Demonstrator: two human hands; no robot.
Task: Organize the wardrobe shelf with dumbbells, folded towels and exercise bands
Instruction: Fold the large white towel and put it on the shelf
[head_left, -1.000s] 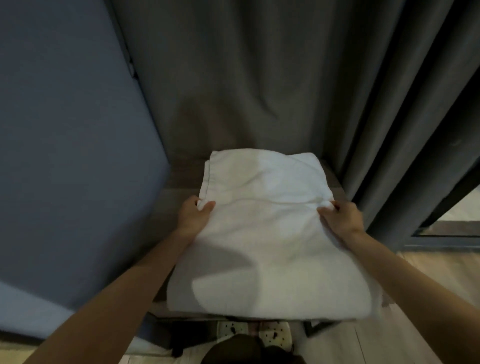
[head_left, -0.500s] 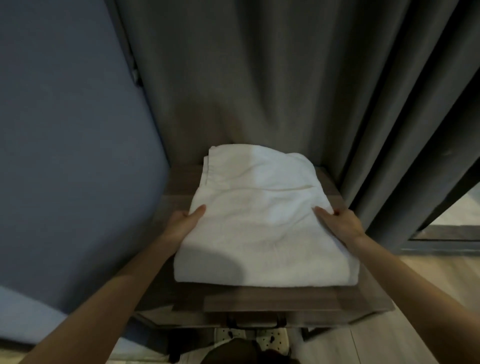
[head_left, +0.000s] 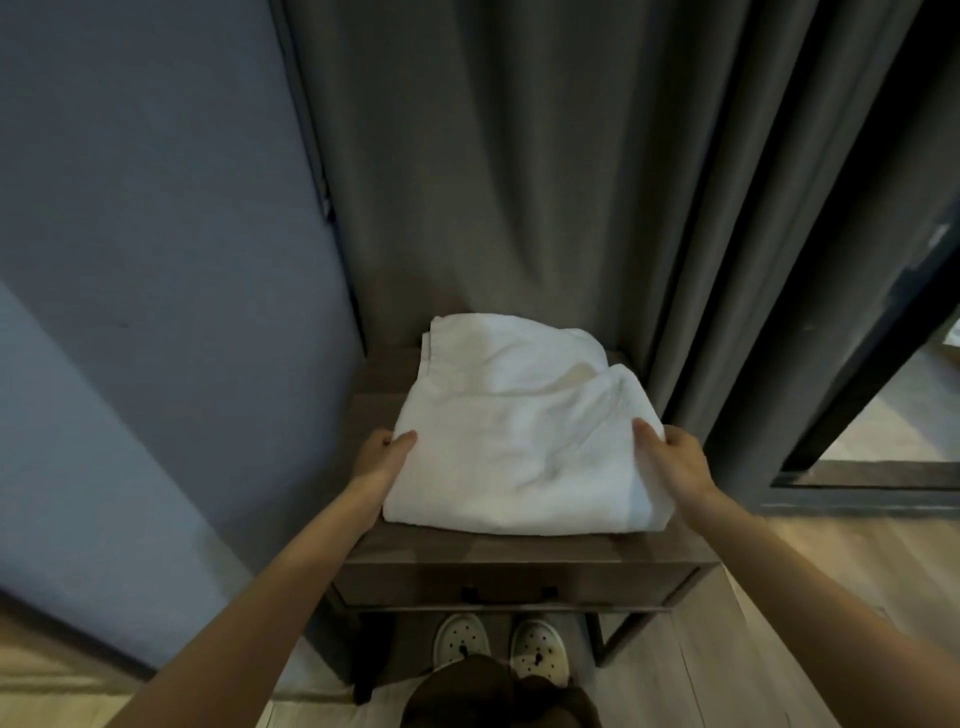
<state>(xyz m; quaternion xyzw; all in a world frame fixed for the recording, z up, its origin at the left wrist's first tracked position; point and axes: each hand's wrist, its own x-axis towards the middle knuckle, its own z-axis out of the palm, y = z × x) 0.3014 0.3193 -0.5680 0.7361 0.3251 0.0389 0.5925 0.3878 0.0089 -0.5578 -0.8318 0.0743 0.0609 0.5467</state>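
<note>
Head view, single entry. Item one: a white folded towel (head_left: 519, 447), lying flat on the top of a small dark wooden table (head_left: 519, 553), set toward the back, with a bare strip of wood showing at the near edge. Its upper layer is rumpled, with a fold riding up at the far right corner. Item two: the left hand (head_left: 382, 457), at the towel's left edge, thumb laid over the top and the remaining fingers hidden below the cloth, so it appears to pinch the edge. Item three: the right hand (head_left: 675, 462), mirrored at the right edge, thumb on top, fingers curled round the side. Both hands take the towel by opposite sides, probably so that the stack keeps its folds and sits square while it is settled or shifted. Surroundings: a grey curtain (head_left: 519, 182) hangs directly behind the table and touches or nearly touches the towel's far edge, so it limits how far back the towel can go. A blue-grey wall panel (head_left: 156, 208) closes the left side. A dark frame with a reflecting pane (head_left: 883, 415) stands at the right, past the curtain. A pair of pale perforated shoes (head_left: 462, 642) shows beneath the table front, on a light wood floor (head_left: 779, 649). No dumbbells or exercise bands are in view, so that part of the task is judged still to come.
</note>
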